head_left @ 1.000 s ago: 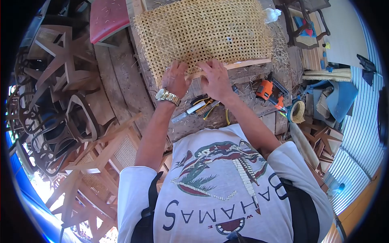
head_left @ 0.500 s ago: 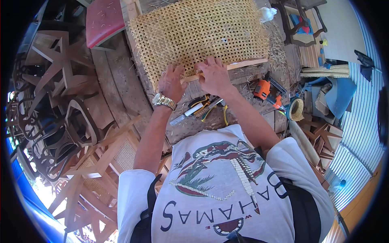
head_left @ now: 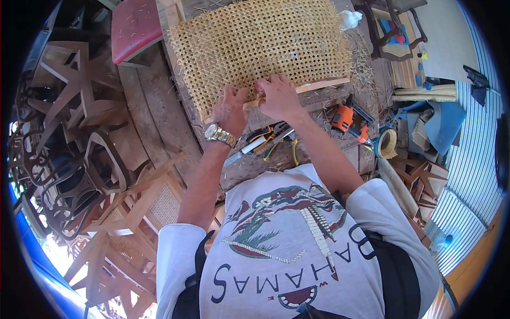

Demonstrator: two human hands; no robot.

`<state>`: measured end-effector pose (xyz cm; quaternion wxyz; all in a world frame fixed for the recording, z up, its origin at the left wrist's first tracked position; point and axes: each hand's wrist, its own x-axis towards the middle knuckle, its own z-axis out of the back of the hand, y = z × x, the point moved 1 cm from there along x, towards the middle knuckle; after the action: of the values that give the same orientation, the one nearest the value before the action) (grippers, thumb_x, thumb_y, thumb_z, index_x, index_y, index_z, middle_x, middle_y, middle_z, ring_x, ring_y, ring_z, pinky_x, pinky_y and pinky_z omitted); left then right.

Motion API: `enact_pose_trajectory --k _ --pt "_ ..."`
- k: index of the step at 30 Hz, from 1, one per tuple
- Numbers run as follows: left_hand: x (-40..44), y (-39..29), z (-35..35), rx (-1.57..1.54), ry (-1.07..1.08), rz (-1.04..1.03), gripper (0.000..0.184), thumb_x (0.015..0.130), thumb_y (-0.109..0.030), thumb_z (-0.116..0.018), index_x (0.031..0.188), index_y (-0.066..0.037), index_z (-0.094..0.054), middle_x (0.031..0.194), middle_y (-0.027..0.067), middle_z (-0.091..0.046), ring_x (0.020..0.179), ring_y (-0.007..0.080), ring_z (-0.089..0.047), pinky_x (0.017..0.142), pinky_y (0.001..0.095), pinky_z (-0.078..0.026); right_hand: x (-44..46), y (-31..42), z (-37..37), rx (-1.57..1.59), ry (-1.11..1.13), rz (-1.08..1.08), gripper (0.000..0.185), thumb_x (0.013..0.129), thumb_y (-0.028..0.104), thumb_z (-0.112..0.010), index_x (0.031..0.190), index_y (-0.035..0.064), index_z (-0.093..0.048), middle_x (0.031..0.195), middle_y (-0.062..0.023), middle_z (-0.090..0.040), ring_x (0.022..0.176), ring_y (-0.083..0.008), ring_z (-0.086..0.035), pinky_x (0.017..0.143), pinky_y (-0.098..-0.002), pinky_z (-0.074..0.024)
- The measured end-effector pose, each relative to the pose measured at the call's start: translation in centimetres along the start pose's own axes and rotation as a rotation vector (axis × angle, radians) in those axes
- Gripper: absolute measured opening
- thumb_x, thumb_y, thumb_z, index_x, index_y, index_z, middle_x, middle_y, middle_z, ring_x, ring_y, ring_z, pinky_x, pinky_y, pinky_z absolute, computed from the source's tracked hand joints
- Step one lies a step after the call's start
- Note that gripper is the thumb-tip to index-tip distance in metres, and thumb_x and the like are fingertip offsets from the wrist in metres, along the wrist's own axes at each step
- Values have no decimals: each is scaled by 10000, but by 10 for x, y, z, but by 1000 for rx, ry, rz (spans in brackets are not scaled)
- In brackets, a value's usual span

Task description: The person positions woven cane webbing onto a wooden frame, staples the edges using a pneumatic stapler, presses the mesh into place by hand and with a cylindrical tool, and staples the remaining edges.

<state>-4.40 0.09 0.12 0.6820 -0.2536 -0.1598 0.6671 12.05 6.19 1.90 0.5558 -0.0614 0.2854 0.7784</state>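
A sheet of woven cane [head_left: 260,45] lies over a wooden frame [head_left: 324,84], whose near rail shows along the sheet's lower edge. My left hand [head_left: 231,110], with a metal watch on the wrist, is at the near edge left of centre, its curled fingers on the cane. Close to its right, my right hand [head_left: 278,98] grips the same edge, fingertips on the weave and thumb near the rail. Nearer my body lie a chisel-like tool with a white handle [head_left: 253,145] and yellow-black pliers [head_left: 295,151].
An orange-black power tool [head_left: 343,119] lies right of my right forearm, near a roll of cane strip [head_left: 388,143]. A white lump [head_left: 350,20] sits at the sheet's upper right corner. A red seat [head_left: 136,29] is upper left; wooden chair frames [head_left: 79,85] are stacked at left.
The whole view has shifted slightly. My left hand has moved a little right, nearer my right hand, along the cane's edge. My right hand stays at the edge with its fingers bent.
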Motion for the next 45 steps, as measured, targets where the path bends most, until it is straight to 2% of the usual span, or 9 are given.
enact_pose_trajectory --k 7,12,16,25,28,34,35,38,45 --pt "5 -3 -6 7 13 73 463 743 -164 -810 1181 -146 -660 1096 132 -569 962 339 -639 817 475 -540 -13 -15 -6 118 -134 155 323 812 154 -696 1135 167 -698 1204 -159 -596 1203 -370 -534 1034 -500 -449" --pt "3 -1 -8 -32 -3 90 464 733 -187 -818 1167 -145 -659 1084 127 -563 963 337 -633 834 471 -543 -105 -86 1 246 -537 -95 480 833 85 -642 1312 60 -620 1289 -193 -580 1247 -379 -524 1096 -462 -417" --pt "5 -3 -2 -33 14 64 448 736 -195 -819 1152 -156 -659 1083 126 -565 959 336 -634 826 468 -543 -188 -243 -55 -252 -444 -580 709 766 69 -651 1440 -15 -449 1316 -193 -541 1264 -418 -500 1124 -499 -368" --pt "9 6 -3 20 5 -20 416 750 -242 -828 1117 -158 -651 1034 124 -567 921 344 -629 784 488 -531 -184 -317 -71 -322 -129 -478 614 710 115 -689 1292 25 -517 1271 -166 -573 1205 -396 -541 1039 -515 -424" --pt "10 8 -3 25 19 -48 430 753 -232 -820 1139 -149 -649 1052 134 -566 940 350 -632 807 494 -526 -187 -312 -51 -258 -203 -376 435 721 164 -704 1119 36 -588 1116 -168 -665 1067 -378 -634 938 -503 -492" --pt "10 6 1 19 73 -25 455 753 -184 -800 1178 -125 -651 1090 149 -572 973 348 -642 832 487 -529 -198 -210 25 153 -230 -636 351 803 279 -750 1019 13 -675 812 -145 -721 793 -344 -714 737 -438 -553" --pt "10 7 0 11 52 -34 449 745 -190 -805 1162 -123 -652 1095 151 -580 957 356 -645 815 490 -534 -205 -210 22 438 -210 -612 285 862 243 -731 1032 18 -690 794 -95 -717 744 -225 -702 704 -374 -546" --pt "9 7 3 -5 54 -41 438 758 -164 -791 1172 -121 -654 1088 152 -578 963 343 -649 823 476 -532 -194 -135 56 797 -68 -500 184 903 159 -698 1024 21 -684 769 -43 -695 694 -121 -659 640 -320 -534" --pt "13 12 -5 6 72 -21 424 757 -136 -757 1169 -102 -660 1093 163 -587 924 354 -654 834 477 -524 -132 -24 73 807 -11 -506 166 881 52 -690 1046 45 -701 769 -14 -675 668 -95 -639 607 -306 -526"
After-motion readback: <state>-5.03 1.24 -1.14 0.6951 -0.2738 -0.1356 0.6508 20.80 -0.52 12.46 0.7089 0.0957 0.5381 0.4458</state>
